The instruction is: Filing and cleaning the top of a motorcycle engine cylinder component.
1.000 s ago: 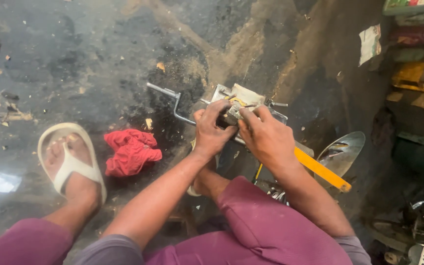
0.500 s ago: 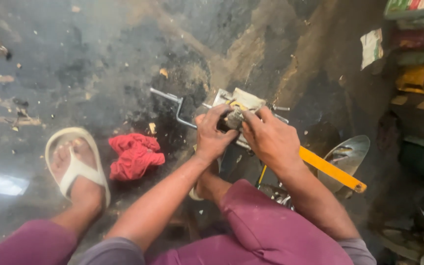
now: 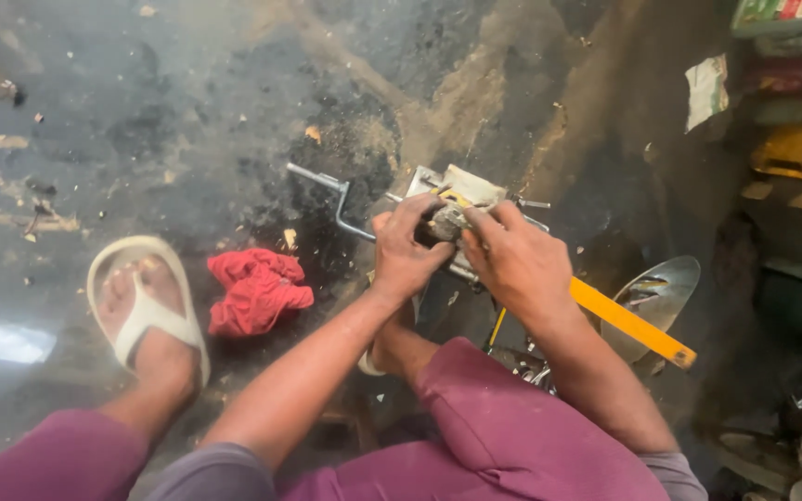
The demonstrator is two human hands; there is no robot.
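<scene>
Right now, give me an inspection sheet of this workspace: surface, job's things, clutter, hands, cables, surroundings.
Surface: dark floor, dirty, strewn with debris and dust.
Job's things: small grey part over a metal block; bent rod beside it.
Clutter: red rag; yellow bar; shiny metal piece.
Hands: left hand and right hand, fingers on the part.
Cables: nothing seen.
Surroundings: sandalled foot; boxes at right, blurred.

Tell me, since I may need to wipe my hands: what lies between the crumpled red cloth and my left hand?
In the head view, only dirty, debris-flecked floor separates the crumpled red cloth from the left hand; the bent grey metal crank rod passes just above that stretch.
</scene>
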